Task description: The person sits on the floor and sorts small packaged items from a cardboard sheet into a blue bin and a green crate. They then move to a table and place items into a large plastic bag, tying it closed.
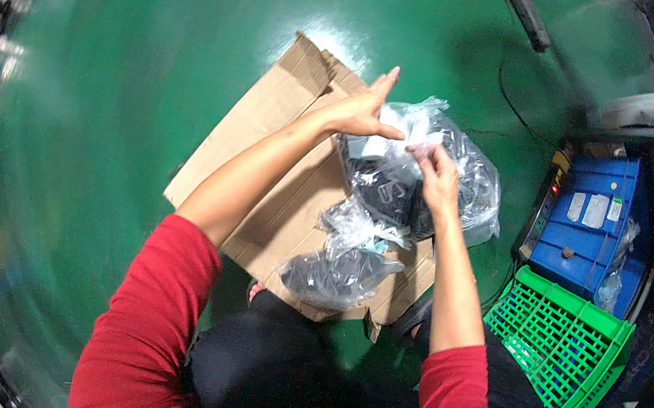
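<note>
The far clear bag (477, 177) is best steadied by the left hand (359, 113), spread wide, and only lightly pulled by the right hand (440, 180), narrowed, its hold unclear.

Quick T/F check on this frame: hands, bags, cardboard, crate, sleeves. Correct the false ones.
1. The green crate is left of the cardboard. False: it is on the right.
2. The left hand and right hand are both at the larger plastic bag. True.
3. The smaller bag is nearer the picture's top than the larger one. False: it is lower.
4. The smaller bag lies on the cardboard. True.
5. The sleeves are blue. False: red.
</note>
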Tool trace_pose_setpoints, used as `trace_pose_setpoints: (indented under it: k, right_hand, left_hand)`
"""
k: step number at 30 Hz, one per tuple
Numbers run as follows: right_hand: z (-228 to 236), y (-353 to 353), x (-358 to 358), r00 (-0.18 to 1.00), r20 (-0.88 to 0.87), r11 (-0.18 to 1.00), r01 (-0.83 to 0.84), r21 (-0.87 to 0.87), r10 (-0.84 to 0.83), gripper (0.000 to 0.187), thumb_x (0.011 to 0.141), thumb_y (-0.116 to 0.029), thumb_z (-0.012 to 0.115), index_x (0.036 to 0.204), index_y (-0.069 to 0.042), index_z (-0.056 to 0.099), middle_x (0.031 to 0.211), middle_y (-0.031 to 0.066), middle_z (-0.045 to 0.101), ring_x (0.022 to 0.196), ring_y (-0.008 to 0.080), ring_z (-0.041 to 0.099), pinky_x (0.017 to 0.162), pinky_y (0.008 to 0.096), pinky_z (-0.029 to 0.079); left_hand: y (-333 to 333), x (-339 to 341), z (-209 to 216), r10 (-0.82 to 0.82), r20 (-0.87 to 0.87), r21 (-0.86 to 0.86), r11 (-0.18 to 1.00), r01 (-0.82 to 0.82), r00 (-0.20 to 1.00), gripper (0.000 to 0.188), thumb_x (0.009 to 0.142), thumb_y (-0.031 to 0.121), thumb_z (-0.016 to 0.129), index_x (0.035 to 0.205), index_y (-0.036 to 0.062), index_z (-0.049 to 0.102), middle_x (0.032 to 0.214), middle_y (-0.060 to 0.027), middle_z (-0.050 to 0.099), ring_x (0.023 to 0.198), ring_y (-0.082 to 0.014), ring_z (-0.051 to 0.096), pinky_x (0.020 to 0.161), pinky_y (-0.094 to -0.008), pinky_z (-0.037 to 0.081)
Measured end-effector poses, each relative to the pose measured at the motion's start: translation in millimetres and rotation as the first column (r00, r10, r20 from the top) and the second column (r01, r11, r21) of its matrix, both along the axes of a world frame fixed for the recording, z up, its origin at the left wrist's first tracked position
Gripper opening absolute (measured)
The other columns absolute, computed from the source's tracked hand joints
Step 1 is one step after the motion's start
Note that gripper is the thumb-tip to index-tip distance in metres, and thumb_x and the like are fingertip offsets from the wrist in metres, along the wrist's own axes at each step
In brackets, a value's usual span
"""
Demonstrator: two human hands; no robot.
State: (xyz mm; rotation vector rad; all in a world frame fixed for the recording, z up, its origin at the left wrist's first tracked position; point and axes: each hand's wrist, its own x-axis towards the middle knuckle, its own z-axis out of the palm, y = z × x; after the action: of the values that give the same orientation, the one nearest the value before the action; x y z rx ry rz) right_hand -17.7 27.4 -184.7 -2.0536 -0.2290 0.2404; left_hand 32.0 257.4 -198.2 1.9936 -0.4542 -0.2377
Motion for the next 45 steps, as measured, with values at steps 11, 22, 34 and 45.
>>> trace_pose_setpoints:
  k: [11,22,34,45]
  right_hand:
    - [50.3,-8.6,-31.0,0.919,-0.087,0.781,0.375,0.5,-0.385,0.028,0.097,-0.026,0.044,0.095,-0.002,0.061,0.098,0.0093,0.065,0.091,0.0157,0.061,0.08,0.026,0.044]
    - [63.4,75.6,-13.5,0.889,-0.456,0.386,0.436,0.813,-0.043,0.028,0.096,-0.033,0.042,0.088,-0.008,0.051,0.058,-0.0036,0.034,0.054,0.0096,0.037,0.071,0.0324,0.044]
    - [68.2,116.2,-4.7,0.984,-0.071,0.828,-0.1,0.551,0.166,0.026,0.091,-0.025,0.054,0.084,-0.001,0.061,0.066,0.0017,0.046,0.066,0.0163,0.05,0.071,0.0292,0.043]
    - [115.4,149.8,12.0,0.816,0.251,0.843,-0.444,-0.303,0.52,0.016,0.074,-0.021,0.063,0.074,-0.005,0.067,0.077,0.0157,0.063,0.075,0.032,0.062,0.068,0.0418,0.049]
  left_hand:
    - [2.3,-2.7,9.0,0.075,-0.274,-0.079,0.992,-0.1,0.959,0.045,0.096,0.036,0.039,0.117,-0.0005,0.055,0.113,-0.0104,0.06,0.107,-0.0236,0.055,0.091,-0.0334,0.041]
    - [48.5,-99.6,28.9,0.569,0.034,-0.526,0.709,-0.469,0.822,0.038,0.094,0.03,0.039,0.109,0.0003,0.058,0.122,-0.0131,0.052,0.131,-0.0269,0.028,0.109,-0.0401,0.017]
    - [54.7,-86.1,9.8,0.138,-0.67,-0.424,0.735,-0.529,0.729,0.038,0.095,0.035,0.043,0.113,0.0022,0.051,0.079,-0.0011,0.056,0.058,-0.0066,0.041,0.059,-0.0249,0.039]
    - [63.2,-99.9,67.0,-0.049,-0.458,-0.058,0.998,0.026,0.888,0.073,0.08,0.026,0.061,0.138,-0.0002,0.026,0.13,-0.0206,0.044,0.123,-0.0263,0.039,0.103,-0.0353,0.029]
